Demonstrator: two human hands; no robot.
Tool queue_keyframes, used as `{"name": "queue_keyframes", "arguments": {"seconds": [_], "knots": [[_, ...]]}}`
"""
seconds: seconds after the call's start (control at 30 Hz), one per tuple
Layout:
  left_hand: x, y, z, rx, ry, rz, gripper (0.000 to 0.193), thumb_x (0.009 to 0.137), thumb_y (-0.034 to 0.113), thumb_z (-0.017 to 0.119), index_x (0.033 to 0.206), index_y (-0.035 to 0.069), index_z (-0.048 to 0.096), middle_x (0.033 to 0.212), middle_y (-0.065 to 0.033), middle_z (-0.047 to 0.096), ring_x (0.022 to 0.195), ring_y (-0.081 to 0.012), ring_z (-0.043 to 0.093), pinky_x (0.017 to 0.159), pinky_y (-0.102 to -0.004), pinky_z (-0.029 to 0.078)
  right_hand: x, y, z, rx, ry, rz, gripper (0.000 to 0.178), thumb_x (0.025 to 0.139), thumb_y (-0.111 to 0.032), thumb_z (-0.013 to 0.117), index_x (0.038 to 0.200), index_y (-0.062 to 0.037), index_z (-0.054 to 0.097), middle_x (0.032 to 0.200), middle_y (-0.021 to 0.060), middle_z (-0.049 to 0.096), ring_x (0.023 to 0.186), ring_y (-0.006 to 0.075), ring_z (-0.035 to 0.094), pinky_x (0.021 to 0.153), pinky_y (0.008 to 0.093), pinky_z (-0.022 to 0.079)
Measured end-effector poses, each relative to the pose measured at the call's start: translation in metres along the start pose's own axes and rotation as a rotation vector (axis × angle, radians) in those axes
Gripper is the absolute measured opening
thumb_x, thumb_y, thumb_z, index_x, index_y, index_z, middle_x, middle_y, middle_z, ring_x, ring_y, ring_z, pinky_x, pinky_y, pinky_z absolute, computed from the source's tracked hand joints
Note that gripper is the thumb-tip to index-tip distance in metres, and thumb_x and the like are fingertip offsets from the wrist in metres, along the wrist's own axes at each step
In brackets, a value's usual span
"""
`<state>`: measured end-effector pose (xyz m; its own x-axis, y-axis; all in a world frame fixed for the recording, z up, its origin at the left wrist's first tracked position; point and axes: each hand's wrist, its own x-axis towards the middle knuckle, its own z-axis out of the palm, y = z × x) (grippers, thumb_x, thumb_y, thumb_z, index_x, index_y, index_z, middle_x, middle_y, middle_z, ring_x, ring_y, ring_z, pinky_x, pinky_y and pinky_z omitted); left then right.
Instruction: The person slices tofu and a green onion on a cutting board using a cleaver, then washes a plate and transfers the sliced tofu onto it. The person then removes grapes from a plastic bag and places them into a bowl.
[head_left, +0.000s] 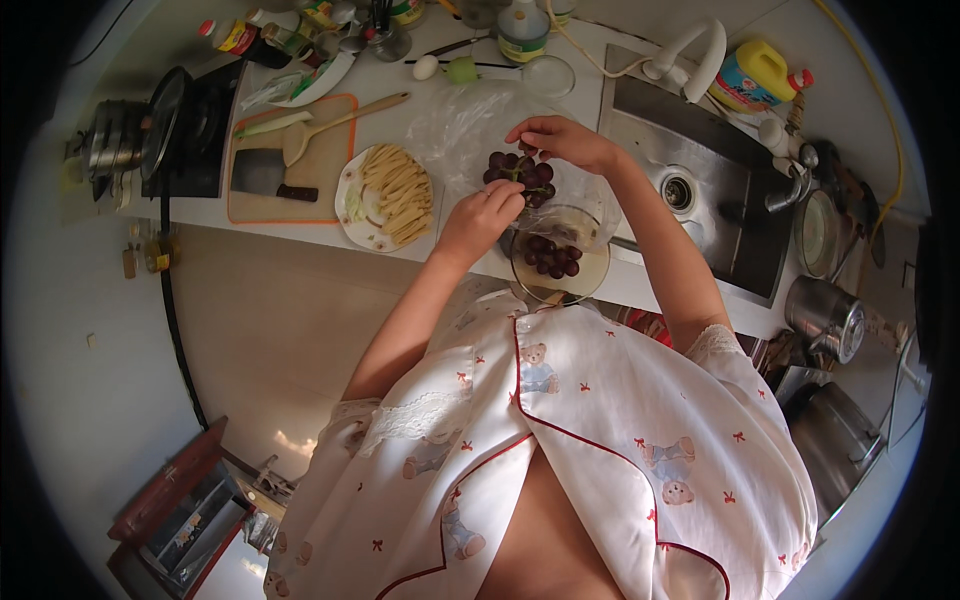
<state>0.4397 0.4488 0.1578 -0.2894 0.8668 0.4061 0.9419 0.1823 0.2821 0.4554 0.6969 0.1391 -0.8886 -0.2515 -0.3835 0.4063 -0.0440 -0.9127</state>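
A bunch of dark purple grapes (538, 172) on green stems is over a crumpled clear plastic bag (450, 125) on the counter. My left hand (484, 216) is closed at the bunch's near left side, its fingertips pinching the stems. Over the far side of the bunch, my right hand (570, 142) bends its fingers and thumb around a dark grape at the top, partly hidden by the fingers. Close to my body stands a clear round bowl (596, 270) with several loose grapes (552, 257) inside. Part of the bag lies over the bowl's far rim.
Left of the bag are a plate (352, 212) of pale cut strips and a cutting board (330, 190) with a cleaver (262, 172) and wooden spatula (297, 141). The stove (205, 150) is further left. A steel sink (645, 130) with a white faucet (700, 60) lies right.
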Motion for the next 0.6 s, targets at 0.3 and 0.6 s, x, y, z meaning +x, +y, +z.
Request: {"name": "queue_keyframes", "arguments": {"seconds": [0.3, 0.6], "knots": [[-0.001, -0.007, 0.009, -0.042, 0.037, -0.002, 0.014, 0.082, -0.002, 0.063, 0.095, 0.002, 0.059, 0.107, -0.0053, 0.065, 0.085, -0.0232, 0.068, 0.066, -0.0335, 0.056, 0.009, 0.014, 0.008, 0.198, 0.104, 0.069, 0.028, 0.106, -0.030, 0.049, 0.113, -0.0065, 0.062, 0.101, 0.0000, 0.055, 0.090, 0.0091, 0.050, 0.081, 0.0257, 0.046], [0.005, -0.002, 0.010, -0.018, 0.091, 0.052, 0.013, 0.081, 0.000, 0.066, 0.091, 0.003, 0.058, 0.106, -0.0048, 0.066, 0.079, -0.0215, 0.067, 0.063, -0.0317, 0.056, 0.014, 0.003, 0.024, -0.260, 0.272, -0.077, 0.038, 0.094, -0.038, 0.068, 0.073, -0.0088, 0.056, 0.068, -0.0035, 0.049, 0.058, 0.0060, 0.039, 0.052, 0.0246, 0.033]]}}
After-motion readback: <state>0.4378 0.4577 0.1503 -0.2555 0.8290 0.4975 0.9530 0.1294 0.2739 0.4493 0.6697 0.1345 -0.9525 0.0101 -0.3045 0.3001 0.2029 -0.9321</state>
